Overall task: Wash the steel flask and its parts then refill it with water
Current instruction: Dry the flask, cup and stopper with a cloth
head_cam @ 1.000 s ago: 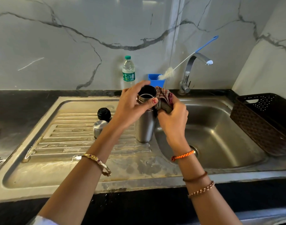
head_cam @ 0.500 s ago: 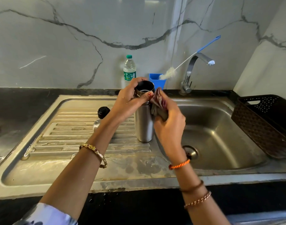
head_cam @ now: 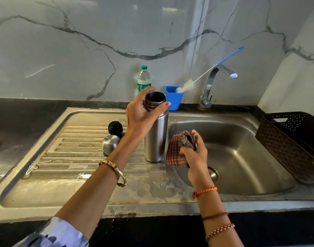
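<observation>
The steel flask (head_cam: 157, 138) stands upright and uncapped on the drainboard, at the edge of the sink basin. My left hand (head_cam: 142, 114) grips its threaded neck from the left, thumb and fingers curled around it. My right hand (head_cam: 194, 154) holds a bunched red-checked cloth (head_cam: 177, 152) just to the right of the flask's lower body, apart from it or barely touching. A steel cup lid (head_cam: 110, 144) lies upside down on the drainboard left of the flask, and a black stopper (head_cam: 115, 128) sits behind it.
The sink basin (head_cam: 241, 157) with its drain is at right, the tap (head_cam: 212, 86) behind it. A blue cup (head_cam: 173, 101) holds a bottle brush (head_cam: 188, 84). A plastic water bottle (head_cam: 144, 80) stands by the wall. A brown basket (head_cam: 291, 143) sits at far right.
My right hand has carried the cloth down from the flask's mouth to beside its lower body. My left hand keeps hold of the neck.
</observation>
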